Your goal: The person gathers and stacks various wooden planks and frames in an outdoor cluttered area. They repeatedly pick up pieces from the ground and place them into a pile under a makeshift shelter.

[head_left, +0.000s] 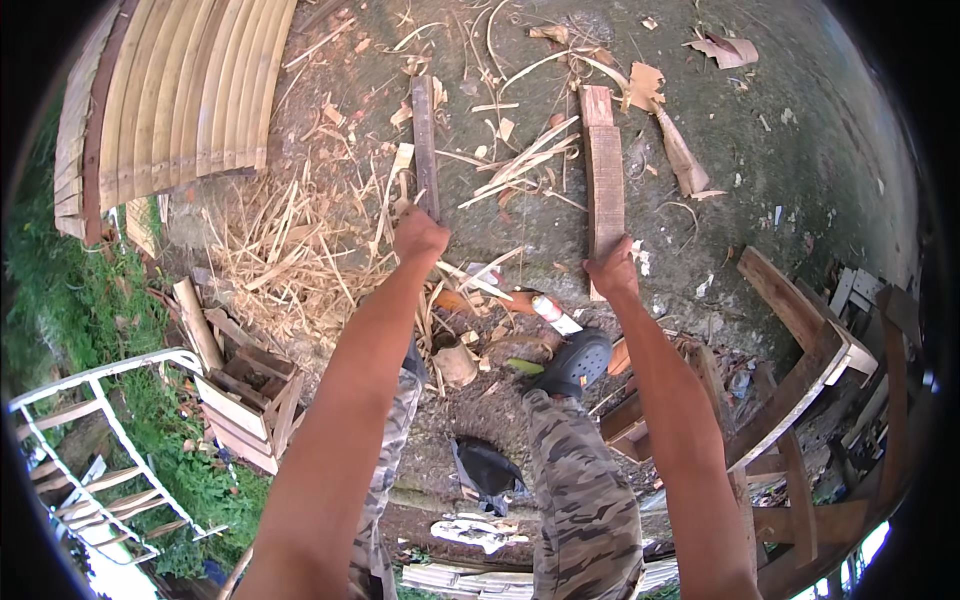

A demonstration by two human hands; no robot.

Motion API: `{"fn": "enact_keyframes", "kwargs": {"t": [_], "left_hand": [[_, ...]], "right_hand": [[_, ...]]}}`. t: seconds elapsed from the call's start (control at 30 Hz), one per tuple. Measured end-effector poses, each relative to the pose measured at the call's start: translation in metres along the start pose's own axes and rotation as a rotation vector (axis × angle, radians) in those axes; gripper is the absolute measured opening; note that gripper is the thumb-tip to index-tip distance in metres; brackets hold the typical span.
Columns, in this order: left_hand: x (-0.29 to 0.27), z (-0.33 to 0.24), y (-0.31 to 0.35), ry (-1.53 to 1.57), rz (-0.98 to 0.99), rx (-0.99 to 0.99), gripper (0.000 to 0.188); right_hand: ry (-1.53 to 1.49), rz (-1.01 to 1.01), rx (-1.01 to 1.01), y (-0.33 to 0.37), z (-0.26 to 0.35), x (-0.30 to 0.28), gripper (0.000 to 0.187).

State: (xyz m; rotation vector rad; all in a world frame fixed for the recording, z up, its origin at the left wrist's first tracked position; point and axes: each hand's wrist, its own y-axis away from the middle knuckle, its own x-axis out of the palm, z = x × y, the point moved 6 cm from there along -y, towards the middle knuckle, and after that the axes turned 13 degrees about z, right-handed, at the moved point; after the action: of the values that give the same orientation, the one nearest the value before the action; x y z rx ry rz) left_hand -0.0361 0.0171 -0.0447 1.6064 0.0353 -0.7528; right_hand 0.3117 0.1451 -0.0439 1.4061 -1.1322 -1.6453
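Note:
My left hand (pixel 420 236) is closed around the near end of a narrow, dark wooden strip (pixel 425 140), which points away from me. To the right, my right hand (pixel 613 270) grips the near end of a thicker wooden beam (pixel 606 180) with a stepped, narrower far end. The two pieces lie roughly parallel, well apart. Thin pale shavings (pixel 520 170) are strewn on the ground between them. Just beyond my shoe (pixel 582 362), a small white bottle (pixel 547 308) lies tilted.
A large heap of wood shavings (pixel 290 240) spreads at the left, below a slatted wooden panel (pixel 190 90). A wooden box (pixel 245 405) and a white metal frame (pixel 110 450) stand at lower left. Timber frames (pixel 790 390) crowd the right. A bamboo-like sheath (pixel 680 150) lies beyond the beam.

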Motion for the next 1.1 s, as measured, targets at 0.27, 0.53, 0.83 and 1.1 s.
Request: {"fn": "enact_keyframes", "kwargs": {"t": [0.27, 0.53, 0.83, 1.1], "left_hand": [[0.009, 0.038, 0.046, 1.074, 0.353, 0.353, 0.045], [0.018, 0.078, 0.177, 1.713, 0.495, 0.096, 0.047], [0.025, 0.114, 0.326, 1.668, 0.522, -0.013, 0.041], [-0.058, 0.149, 0.388, 1.183, 0.501, 0.162, 0.044]], "right_hand": [[-0.287, 0.128, -0.16, 0.038, 0.005, 0.029, 0.077], [-1.423, 0.28, -0.31, 0.147, 0.01, 0.063, 0.064], [-1.075, 0.095, 0.031, 0.285, 0.034, 0.037, 0.08], [-0.495, -0.194, -0.099, 0.447, 0.045, 0.066, 0.099]]}}
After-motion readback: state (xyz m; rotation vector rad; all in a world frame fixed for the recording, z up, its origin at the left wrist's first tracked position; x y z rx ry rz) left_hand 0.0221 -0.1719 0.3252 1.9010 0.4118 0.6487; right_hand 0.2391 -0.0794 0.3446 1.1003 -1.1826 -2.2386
